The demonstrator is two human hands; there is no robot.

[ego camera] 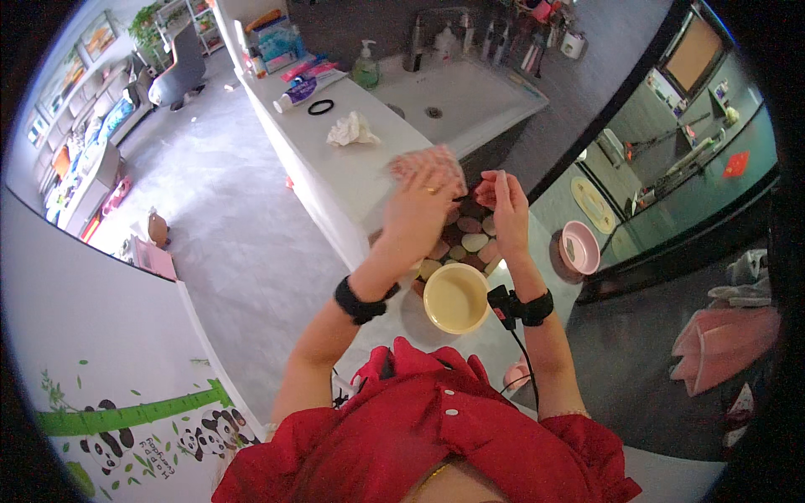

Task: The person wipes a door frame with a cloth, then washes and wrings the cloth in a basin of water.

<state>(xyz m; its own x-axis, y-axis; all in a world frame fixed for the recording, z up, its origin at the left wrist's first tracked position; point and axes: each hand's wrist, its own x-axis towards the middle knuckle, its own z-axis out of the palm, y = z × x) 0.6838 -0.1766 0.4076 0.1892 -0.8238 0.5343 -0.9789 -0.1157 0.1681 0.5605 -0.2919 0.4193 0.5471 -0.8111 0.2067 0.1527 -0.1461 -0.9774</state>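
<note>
My left hand point(415, 207), blurred, is over the near end of the white countertop point(352, 173). It holds a red-and-white patterned cloth point(427, 165), whose far part shows beyond the fingers. To its right, my right hand point(508, 210) is raised with loosely bent fingers, and nothing shows in it. Below both hands lies a pebble-patterned mat point(468, 242) on the floor. A round pale yellow basin point(457, 298) stands at the mat's near edge. On the counter, a crumpled white tissue point(353, 129) lies beyond the cloth.
A white washbasin point(465, 94) with a faucet adjoins the counter. A green-tinted soap pump bottle point(366, 66), a toothpaste tube point(309, 90) and a black hair tie point(321, 107) are nearby. At right, a pink basin point(579, 248) stands by a dark-framed glass panel point(698, 176).
</note>
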